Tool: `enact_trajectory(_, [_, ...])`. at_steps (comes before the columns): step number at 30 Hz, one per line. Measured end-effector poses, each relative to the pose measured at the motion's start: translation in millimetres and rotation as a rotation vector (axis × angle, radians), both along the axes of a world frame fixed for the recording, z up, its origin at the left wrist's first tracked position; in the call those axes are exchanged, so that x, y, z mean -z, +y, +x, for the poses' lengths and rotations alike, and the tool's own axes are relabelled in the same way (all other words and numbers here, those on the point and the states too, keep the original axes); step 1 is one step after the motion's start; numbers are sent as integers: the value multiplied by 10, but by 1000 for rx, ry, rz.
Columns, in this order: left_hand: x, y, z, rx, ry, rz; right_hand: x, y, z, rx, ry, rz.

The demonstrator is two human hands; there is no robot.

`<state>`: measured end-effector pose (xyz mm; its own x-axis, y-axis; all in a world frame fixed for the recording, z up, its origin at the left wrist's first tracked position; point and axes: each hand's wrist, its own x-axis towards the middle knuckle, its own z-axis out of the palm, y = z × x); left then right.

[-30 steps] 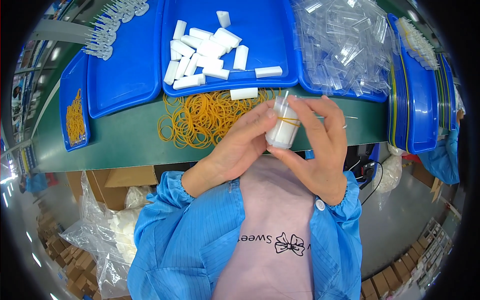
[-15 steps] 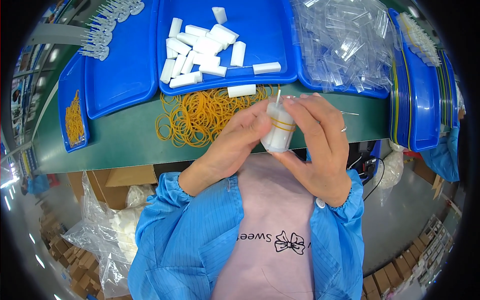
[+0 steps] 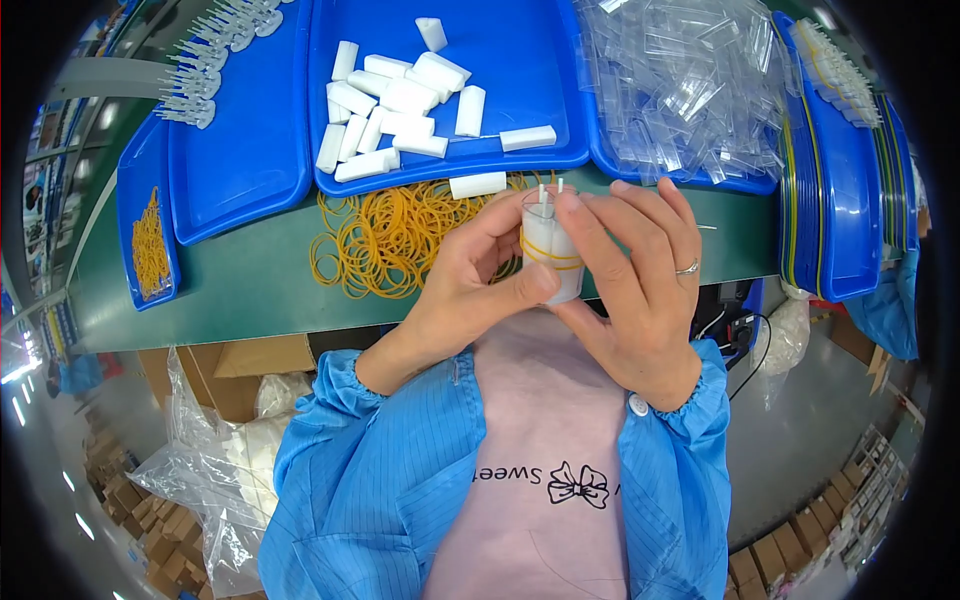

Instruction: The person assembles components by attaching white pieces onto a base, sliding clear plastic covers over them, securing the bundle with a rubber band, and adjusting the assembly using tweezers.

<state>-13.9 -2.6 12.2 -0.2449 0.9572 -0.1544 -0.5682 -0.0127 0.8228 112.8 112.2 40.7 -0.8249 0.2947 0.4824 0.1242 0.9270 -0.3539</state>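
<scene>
Between both hands, above the table's front edge, stands a clear plastic cylinder [image 3: 566,282] with white pieces inside. Yellow rubber bands loop around its middle, and two thin white stems rise from its top. My left hand [image 3: 475,270] grips it from the left, thumb across the front. On the other side my right hand [image 3: 640,270] closes on it with the index finger near the top and the thumb low. A heap of yellow rubber bands [image 3: 385,240] lies just beyond my left hand. A white block [image 3: 478,185] rests on the table against the tray edge.
White blocks [image 3: 408,97] fill part of the middle blue tray [image 3: 530,60]. To its right, a tray heaped with clear plastic pieces [image 3: 690,90]. At left are white spiked parts [image 3: 190,95] and a small tray of rubber bands [image 3: 150,245]. Blue trays [image 3: 850,220] stand stacked at right.
The cylinder has tilted, so two stems now show at its top instead of one. My left thumb has slid lower along its front, and my right fingers have shifted and spread slightly.
</scene>
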Motion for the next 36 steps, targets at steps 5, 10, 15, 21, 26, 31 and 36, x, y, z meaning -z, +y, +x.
enact_trajectory(5, [-49, 34, -19, 24, -168, 15, -81, 9, -22, 10, 61, -299])
enact_trajectory(10, [-18, 38, -43, 124, -474, -31, -88, 75, 45, -51, -11, -209])
enact_trajectory(15, [-5, 45, 25, 51, -180, -7, -17, 18, 10, -28, 26, -107])
enact_trajectory(21, [37, 78, -51, 211, -568, 30, -66, 61, 24, -19, 80, -385])
enact_trajectory(26, [57, 56, 40, 201, -630, 52, -53, 66, 54, -28, 9, -217])
enact_trajectory(31, [82, 61, 41, 55, -261, -59, 3, 15, 20, 18, 13, -127])
enact_trajectory(36, [40, 50, 85, -40, -37, -26, -50, -5, -28, 15, 33, -78])
